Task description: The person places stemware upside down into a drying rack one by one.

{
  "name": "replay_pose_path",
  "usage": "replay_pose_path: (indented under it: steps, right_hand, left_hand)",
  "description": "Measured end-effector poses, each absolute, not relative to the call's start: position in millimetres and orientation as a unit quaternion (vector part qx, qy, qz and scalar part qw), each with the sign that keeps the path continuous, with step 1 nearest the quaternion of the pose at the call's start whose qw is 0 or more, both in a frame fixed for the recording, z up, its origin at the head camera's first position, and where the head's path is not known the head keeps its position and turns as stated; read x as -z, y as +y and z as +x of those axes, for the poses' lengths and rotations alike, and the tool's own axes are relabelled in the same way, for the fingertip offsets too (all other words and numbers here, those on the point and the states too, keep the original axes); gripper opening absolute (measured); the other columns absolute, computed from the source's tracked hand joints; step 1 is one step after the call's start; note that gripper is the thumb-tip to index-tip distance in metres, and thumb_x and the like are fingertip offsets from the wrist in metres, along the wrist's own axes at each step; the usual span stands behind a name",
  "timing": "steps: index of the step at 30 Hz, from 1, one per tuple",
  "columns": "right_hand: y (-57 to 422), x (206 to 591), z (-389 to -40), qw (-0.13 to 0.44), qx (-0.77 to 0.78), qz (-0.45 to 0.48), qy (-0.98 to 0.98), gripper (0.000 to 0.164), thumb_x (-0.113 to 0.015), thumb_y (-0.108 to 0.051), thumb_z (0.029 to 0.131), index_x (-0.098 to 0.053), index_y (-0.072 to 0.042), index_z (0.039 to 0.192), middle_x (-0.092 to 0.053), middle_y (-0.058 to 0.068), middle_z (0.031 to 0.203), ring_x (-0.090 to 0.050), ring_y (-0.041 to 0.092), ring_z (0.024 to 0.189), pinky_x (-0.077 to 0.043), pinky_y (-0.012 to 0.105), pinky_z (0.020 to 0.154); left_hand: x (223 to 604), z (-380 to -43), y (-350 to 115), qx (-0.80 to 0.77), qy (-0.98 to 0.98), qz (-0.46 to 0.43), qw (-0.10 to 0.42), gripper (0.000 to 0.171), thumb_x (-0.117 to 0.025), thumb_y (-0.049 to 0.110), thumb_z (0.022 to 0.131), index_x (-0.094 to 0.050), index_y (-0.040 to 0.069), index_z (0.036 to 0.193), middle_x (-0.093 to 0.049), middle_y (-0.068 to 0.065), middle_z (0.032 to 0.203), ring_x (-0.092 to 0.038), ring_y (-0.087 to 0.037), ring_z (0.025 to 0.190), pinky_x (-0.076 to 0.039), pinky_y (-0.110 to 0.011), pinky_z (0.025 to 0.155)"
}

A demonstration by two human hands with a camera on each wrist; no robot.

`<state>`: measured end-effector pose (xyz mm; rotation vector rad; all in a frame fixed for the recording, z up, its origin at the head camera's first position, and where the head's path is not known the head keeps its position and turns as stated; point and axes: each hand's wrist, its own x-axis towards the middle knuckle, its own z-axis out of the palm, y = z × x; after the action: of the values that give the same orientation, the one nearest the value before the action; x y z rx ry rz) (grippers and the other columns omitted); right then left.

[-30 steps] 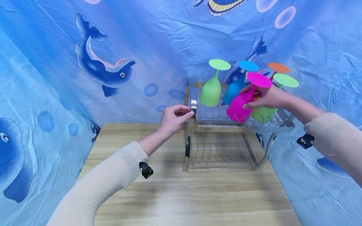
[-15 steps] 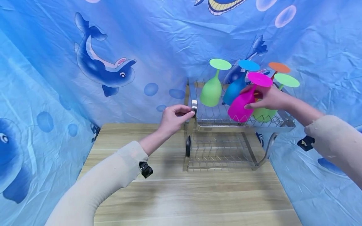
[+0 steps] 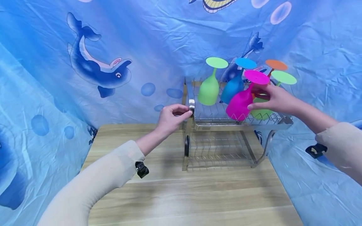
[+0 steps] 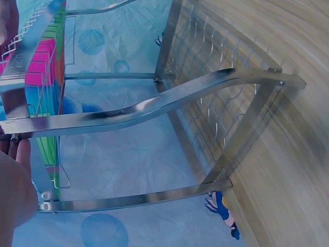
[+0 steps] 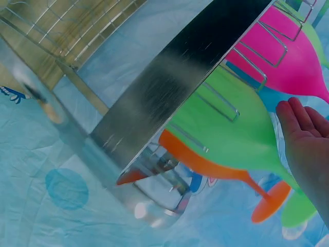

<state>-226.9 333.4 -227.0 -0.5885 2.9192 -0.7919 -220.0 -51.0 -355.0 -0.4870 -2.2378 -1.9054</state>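
My left hand (image 3: pixel 173 118) pinches the metal upright at the left front of a two-tier dish rack (image 3: pixel 226 128) between thumb and fingers. On the upper tier, a pink goblet (image 3: pixel 239 105) stands upside down near the front. Beside its bowl and stem is my right hand (image 3: pixel 275 99), thumb near the bowl's right side. In the right wrist view, the fingers (image 5: pixel 297 114) look loosely extended, not wrapped around the goblet. Also upside down there are a green goblet (image 3: pixel 208 91), a blue goblet (image 3: pixel 232 89), an orange goblet (image 5: pixel 205 163) and a second green goblet (image 5: pixel 236 121).
The rack stands on a wood-grain table (image 3: pixel 181 194), towards its back right. Its lower wire tier (image 3: pixel 217 153) sits close above the tabletop. A blue curtain (image 3: pixel 147 40) with printed dolphins hangs behind and at both sides.
My right hand has loosened from the pink goblet and drawn slightly right. The goblet stays on the upper tier. My left hand keeps its hold; the head view has shifted slightly.
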Motion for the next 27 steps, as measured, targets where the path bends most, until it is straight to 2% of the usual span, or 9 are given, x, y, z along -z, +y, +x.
replay_pose_path:
  steps: [2,5,9,11,14,16,20,23,27]
  right_hand:
    - [339,226,-218,0.03,0.27,-0.195,0.943,0.079,-0.085,-0.022,0.094,-0.044,-0.002,0.159,-0.05,0.026,0.158,-0.047,0.05,0.146,-0.053,0.024,0.106]
    - [352,228,-204,0.026,0.291,-0.204,0.934,0.082,-0.083,-0.016,0.095,-0.038,-0.001,0.163,-0.045,0.026,0.162,-0.044,0.051,0.147,-0.044,0.002,0.095]
    - [364,238,-180,0.007,0.298,-0.196,0.934,0.086,-0.083,-0.016,0.096,-0.035,-0.006,0.166,-0.042,0.023,0.166,-0.043,0.044,0.15,-0.042,-0.001,0.093]
    - [368,246,-167,-0.01,0.3,-0.192,0.935,0.086,-0.084,-0.015,0.095,-0.036,-0.01,0.166,-0.042,0.02,0.167,-0.045,0.025,0.153,-0.041,-0.001,0.095]
    - [370,259,-147,-0.045,0.304,-0.206,0.929,0.088,-0.085,-0.01,0.092,-0.039,-0.015,0.166,-0.044,0.016,0.167,-0.045,-0.005,0.145,-0.04,-0.001,0.1]
    - [370,270,-134,-0.072,0.313,-0.223,0.92,0.09,-0.085,-0.004,0.09,-0.039,-0.016,0.166,-0.044,0.013,0.167,-0.043,-0.015,0.139,-0.039,0.0,0.103]
    - [367,296,-111,-0.135,0.335,-0.251,0.898,0.095,-0.085,0.008,0.083,-0.041,-0.013,0.165,-0.046,0.003,0.167,-0.045,-0.009,0.143,-0.038,0.004,0.109]
    - [365,320,-97,-0.177,0.366,-0.277,0.87,0.095,-0.083,0.018,0.077,-0.044,-0.003,0.161,-0.049,0.008,0.165,-0.047,0.001,0.146,-0.039,0.01,0.114]
    - [357,355,-83,-0.187,0.419,-0.291,0.84,0.089,-0.076,0.025,0.075,-0.046,0.006,0.157,-0.051,0.015,0.161,-0.051,0.01,0.146,-0.04,0.016,0.117]
  left_hand:
    - [353,-218,-54,0.634,-0.752,-0.167,0.071,0.021,-0.085,0.019,0.094,-0.081,0.007,0.11,-0.081,-0.005,0.104,-0.075,-0.02,0.092,-0.063,-0.029,0.081]
    - [348,-217,-61,0.616,-0.764,-0.183,0.056,0.025,-0.085,0.021,0.094,-0.08,0.008,0.114,-0.08,-0.005,0.109,-0.076,-0.019,0.097,-0.063,-0.03,0.084]
    - [341,-217,-82,0.577,-0.79,-0.204,0.042,0.032,-0.085,0.023,0.095,-0.077,0.007,0.121,-0.079,-0.008,0.115,-0.076,-0.021,0.105,-0.063,-0.032,0.091]
    - [335,-215,-96,0.552,-0.806,-0.211,0.04,0.035,-0.084,0.024,0.095,-0.076,0.007,0.124,-0.078,-0.01,0.119,-0.075,-0.022,0.109,-0.062,-0.033,0.095]
    - [328,-210,-119,0.486,-0.845,-0.22,0.046,0.042,-0.083,0.026,0.096,-0.072,0.007,0.132,-0.075,-0.012,0.129,-0.072,-0.025,0.12,-0.059,-0.037,0.104]
    - [324,-203,-135,0.432,-0.872,-0.224,0.052,0.046,-0.081,0.028,0.098,-0.069,0.008,0.138,-0.072,-0.012,0.136,-0.068,-0.028,0.127,-0.056,-0.041,0.109]
    - [326,-188,-171,0.323,-0.921,-0.21,0.061,0.06,-0.077,0.036,0.101,-0.059,0.009,0.151,-0.062,-0.014,0.151,-0.059,-0.036,0.137,-0.05,-0.055,0.113]
    - [335,-177,-197,0.261,-0.945,-0.188,0.058,0.07,-0.074,0.043,0.102,-0.05,0.009,0.159,-0.053,-0.018,0.159,-0.05,-0.043,0.144,-0.043,-0.066,0.116]
    - [355,-161,-229,0.215,-0.964,-0.153,0.047,0.079,-0.07,0.049,0.103,-0.043,0.005,0.162,-0.045,-0.025,0.163,-0.04,-0.05,0.149,-0.036,-0.074,0.117]
